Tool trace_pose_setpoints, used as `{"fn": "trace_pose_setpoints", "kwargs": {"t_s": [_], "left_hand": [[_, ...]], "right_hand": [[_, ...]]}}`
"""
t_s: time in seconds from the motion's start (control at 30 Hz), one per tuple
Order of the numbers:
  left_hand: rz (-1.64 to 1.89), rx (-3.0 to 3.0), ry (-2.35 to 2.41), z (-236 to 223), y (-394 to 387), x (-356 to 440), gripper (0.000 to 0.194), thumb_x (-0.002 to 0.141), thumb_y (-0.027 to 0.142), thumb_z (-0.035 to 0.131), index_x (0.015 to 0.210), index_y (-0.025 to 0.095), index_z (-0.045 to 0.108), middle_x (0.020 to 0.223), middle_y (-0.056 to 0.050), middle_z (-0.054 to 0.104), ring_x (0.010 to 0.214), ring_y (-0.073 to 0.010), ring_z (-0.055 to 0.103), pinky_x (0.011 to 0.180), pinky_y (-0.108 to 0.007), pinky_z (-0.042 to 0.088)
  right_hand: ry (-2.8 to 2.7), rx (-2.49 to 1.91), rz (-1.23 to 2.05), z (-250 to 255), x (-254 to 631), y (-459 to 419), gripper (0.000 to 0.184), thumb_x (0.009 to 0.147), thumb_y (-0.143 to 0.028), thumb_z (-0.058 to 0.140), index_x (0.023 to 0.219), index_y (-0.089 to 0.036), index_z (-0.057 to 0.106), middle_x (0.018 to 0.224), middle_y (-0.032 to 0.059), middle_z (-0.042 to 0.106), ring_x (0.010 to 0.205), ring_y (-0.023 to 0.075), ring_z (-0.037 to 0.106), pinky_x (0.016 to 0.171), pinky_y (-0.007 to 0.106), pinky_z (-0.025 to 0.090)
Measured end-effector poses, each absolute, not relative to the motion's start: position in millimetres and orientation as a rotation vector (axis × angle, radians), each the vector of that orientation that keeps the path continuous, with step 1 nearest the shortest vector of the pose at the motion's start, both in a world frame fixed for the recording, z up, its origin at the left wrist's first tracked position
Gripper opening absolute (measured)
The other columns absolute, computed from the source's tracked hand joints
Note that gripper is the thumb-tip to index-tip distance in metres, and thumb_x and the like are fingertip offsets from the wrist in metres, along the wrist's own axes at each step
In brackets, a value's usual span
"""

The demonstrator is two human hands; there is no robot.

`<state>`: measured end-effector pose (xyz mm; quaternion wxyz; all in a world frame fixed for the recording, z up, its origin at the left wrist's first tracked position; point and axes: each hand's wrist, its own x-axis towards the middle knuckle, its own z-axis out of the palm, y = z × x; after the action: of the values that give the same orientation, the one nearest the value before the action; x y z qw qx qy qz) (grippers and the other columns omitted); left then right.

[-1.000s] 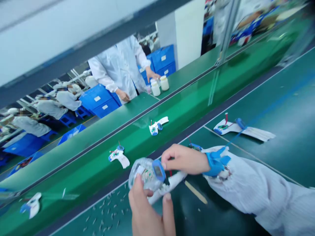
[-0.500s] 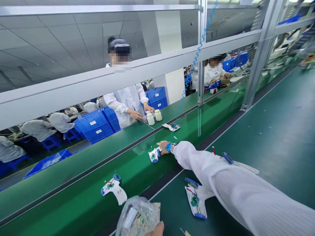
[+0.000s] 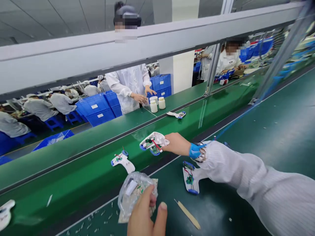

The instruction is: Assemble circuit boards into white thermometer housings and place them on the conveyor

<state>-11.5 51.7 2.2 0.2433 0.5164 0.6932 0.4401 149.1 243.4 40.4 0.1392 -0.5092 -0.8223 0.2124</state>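
My right hand (image 3: 176,144) reaches out over the green conveyor belt (image 3: 81,177) and grips a white half-shell device (image 3: 154,142) with a green circuit board and red wire, lifted off the belt. A blue strap sits on that wrist. My left hand (image 3: 145,214) is at the bottom edge, closed on a clear plastic bag of small circuit boards (image 3: 134,195). Another open white shell with blue parts (image 3: 190,179) lies on the dark green table just under my right forearm.
More white shells lie along the belt (image 3: 122,160), (image 3: 176,114), (image 3: 5,213). A thin wooden stick (image 3: 189,214) lies on the table. Across the belt a person in a white coat (image 3: 129,85) handles white jars (image 3: 157,104). Blue crates (image 3: 97,109) stand behind.
My right hand went from the bag to the belt, took hold of the white shell there and lifted it back toward me. My left hand kept the bag.
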Motion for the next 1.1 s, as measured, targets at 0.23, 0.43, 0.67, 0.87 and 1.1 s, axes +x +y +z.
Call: {"fn": "trace_pose_setpoints", "kwargs": {"t_s": [0.23, 0.43, 0.67, 0.87, 1.1], "left_hand": [[1.352, 0.817, 1.114, 22, 47, -12, 0.046, 0.074, 0.051, 0.071, 0.106, 0.018, 0.07, 0.087, -0.008, 0.069, 0.074, -0.0183, 0.066, 0.077, -0.029, 0.051], [1.535, 0.395, 0.802, 34, 49, -6, 0.031, 0.069, 0.034, 0.08, 0.096, 0.021, 0.073, 0.086, -0.004, 0.072, 0.07, -0.0136, 0.067, 0.071, -0.025, 0.053], [1.597, 0.356, 0.824, 27, 58, -10, 0.032, 0.063, 0.035, 0.083, 0.088, 0.017, 0.072, 0.078, -0.004, 0.071, 0.061, -0.0113, 0.063, 0.059, -0.021, 0.052], [1.808, 0.508, 1.085, 27, 57, -24, 0.03, 0.069, 0.029, 0.078, 0.095, 0.018, 0.069, 0.09, -0.004, 0.073, 0.072, -0.0135, 0.068, 0.068, -0.023, 0.054], [1.651, 0.805, 1.717, 37, 41, -28, 0.04, 0.069, 0.027, 0.074, 0.107, 0.018, 0.065, 0.087, -0.006, 0.073, 0.069, -0.0184, 0.068, 0.057, -0.025, 0.053]], "right_hand": [[-2.147, -1.047, 0.726, 52, 127, 151, 0.014, 0.078, -0.023, 0.056, 0.078, -0.016, 0.068, 0.076, 0.0011, 0.07, 0.073, 0.0147, 0.064, 0.064, 0.022, 0.043], [-2.015, -0.903, 0.642, 39, 117, 135, 0.015, 0.075, -0.014, 0.05, 0.07, -0.018, 0.063, 0.071, 0.0026, 0.069, 0.067, 0.0146, 0.063, 0.062, 0.023, 0.045], [-2.063, -0.931, 0.767, 31, 112, 129, 0.013, 0.081, -0.018, 0.049, 0.077, -0.019, 0.061, 0.08, 0.0054, 0.068, 0.077, 0.0185, 0.061, 0.068, 0.027, 0.044], [-1.686, -0.604, 1.92, 23, 106, 128, 0.031, 0.075, -0.028, 0.062, 0.104, -0.017, 0.056, 0.088, 0.0037, 0.065, 0.081, 0.0173, 0.062, 0.074, 0.03, 0.051], [-1.713, -0.784, 1.104, 33, 106, 130, 0.035, 0.078, -0.026, 0.059, 0.113, -0.02, 0.059, 0.106, 0.0082, 0.061, 0.1, 0.0194, 0.058, 0.089, 0.035, 0.046]]}}
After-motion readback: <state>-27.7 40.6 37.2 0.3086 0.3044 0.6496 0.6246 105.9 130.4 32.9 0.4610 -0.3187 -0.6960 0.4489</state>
